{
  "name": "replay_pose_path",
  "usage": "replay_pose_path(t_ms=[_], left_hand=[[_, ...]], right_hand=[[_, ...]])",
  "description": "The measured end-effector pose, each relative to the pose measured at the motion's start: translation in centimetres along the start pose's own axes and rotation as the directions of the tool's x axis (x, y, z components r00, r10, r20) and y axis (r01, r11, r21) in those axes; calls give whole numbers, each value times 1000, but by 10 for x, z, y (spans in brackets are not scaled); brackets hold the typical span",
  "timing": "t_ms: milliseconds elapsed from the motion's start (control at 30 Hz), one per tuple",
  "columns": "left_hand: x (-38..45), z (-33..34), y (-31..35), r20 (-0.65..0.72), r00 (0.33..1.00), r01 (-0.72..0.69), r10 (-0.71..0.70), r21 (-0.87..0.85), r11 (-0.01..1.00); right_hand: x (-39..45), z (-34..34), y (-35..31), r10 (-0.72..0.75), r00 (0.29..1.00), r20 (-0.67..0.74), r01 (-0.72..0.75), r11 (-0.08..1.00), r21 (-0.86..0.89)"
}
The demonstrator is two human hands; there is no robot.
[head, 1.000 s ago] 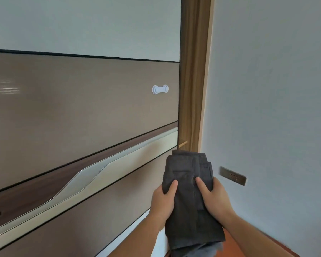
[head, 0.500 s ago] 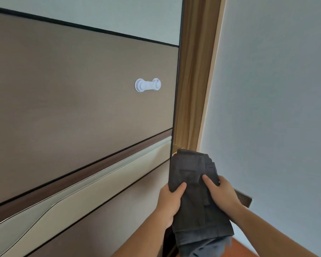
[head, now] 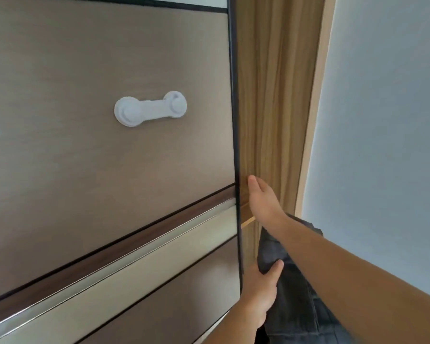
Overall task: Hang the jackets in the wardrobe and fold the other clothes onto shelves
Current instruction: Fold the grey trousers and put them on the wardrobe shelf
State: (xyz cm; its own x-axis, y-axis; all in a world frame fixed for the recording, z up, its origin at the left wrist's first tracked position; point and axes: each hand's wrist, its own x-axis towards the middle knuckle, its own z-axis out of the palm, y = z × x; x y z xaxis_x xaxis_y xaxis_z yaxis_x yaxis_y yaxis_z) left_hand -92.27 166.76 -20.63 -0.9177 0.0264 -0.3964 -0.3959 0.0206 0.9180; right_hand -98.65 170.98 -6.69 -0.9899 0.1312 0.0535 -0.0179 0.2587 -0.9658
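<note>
While the large sliding wardrobe door (head: pixel 104 170) of brown-grey panels, divided by thin black lines, fills the left and centre of the view, a pale blue-grey wall (head: pixel 382 120) takes up the right side. The door carries a dark wood-grain band (head: pixel 124 252) running diagonally, and just below it a cream strip with a shiny metallic edge (head: pixel 134 271). A black frame edge (head: pixel 235 145) closes the door on its right. Between that edge and the wall stands the light oak-coloured wooden side of the wardrobe (head: pixel 276 95), its grain running up and down; a narrow gap shows there, with the front edge of a light wooden shelf (head: pixel 247 220) just visible in it.

The dark grey folded garment (head: pixel 296 294), of a heavy, stitched cloth, hangs low at the bottom right, in front of the wardrobe's open edge and not on any shelf. It is partly hidden by the right forearm, which crosses over it.

A white plastic child-safety latch (head: pixel 150 108), two round pads joined by a strap, is stuck on the upper door panel, well apart from both hands.

The left hand (head: pixel 261 291) grips the garment at its upper left corner, thumb curled over the cloth. The right hand (head: pixel 262 197) holds nothing; its fingers are straight and together, reaching up beside the black frame edge, against the wooden side. Whether it touches the frame I cannot tell.
</note>
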Motion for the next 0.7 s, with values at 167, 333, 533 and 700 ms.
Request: replay_pose_path(t_ms=[167, 333, 533, 700], left_hand=[[34, 12, 1, -50, 998, 22, -22, 2, 1000], [41, 11, 1, -48, 999, -25, 25, -6, 1000], [36, 4, -6, -36, 997, -65, 64, -27, 998], [25, -12, -5, -74, 995, -73, 65, -102, 992]], right_hand=[[42, 24, -1, 222, 965, 139, -254, 921, 294], [59, 41, 9, 312, 923, 224, -383, 783, 489], [54, 51, 18, 285, 924, 255, -377, 791, 481], [36, 70, 10, 313, 906, 283, -415, 786, 458]])
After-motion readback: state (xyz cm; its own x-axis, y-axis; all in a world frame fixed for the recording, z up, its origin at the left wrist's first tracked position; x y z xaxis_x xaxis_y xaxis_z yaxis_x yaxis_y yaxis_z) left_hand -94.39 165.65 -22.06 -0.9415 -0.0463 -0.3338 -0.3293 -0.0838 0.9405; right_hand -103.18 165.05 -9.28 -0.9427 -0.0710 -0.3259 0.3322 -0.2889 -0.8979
